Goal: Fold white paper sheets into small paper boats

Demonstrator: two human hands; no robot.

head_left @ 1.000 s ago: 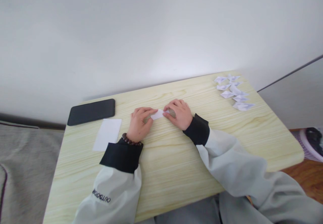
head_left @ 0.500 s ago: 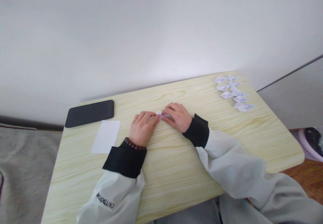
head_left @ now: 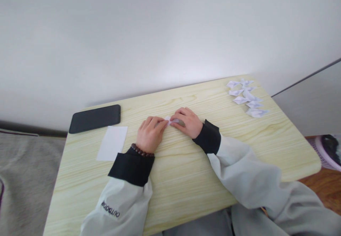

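Note:
Between my two hands, at the middle of the table, is a small piece of folded white paper (head_left: 167, 119), mostly covered by fingers. My left hand (head_left: 150, 133), with a dark bead bracelet at the wrist, pinches its left side between thumb and fingers. On the other side my right hand (head_left: 187, 121) is closed on the paper's right part, fingertips close to those of the left. The exact shape of the fold cannot be made out.
A black phone (head_left: 95, 118) lies at the table's back left, with a white paper sheet (head_left: 112, 143) in front of it. Several folded paper boats (head_left: 257, 113) sit at the back right. A wall borders the wooden table (head_left: 186, 186). Beyond its right edge stands a pink basket (head_left: 321, 154).
Both hands keep their hold on the folded paper and have barely shifted. The right fingers have moved slightly, and a little more of the paper shows beneath them.

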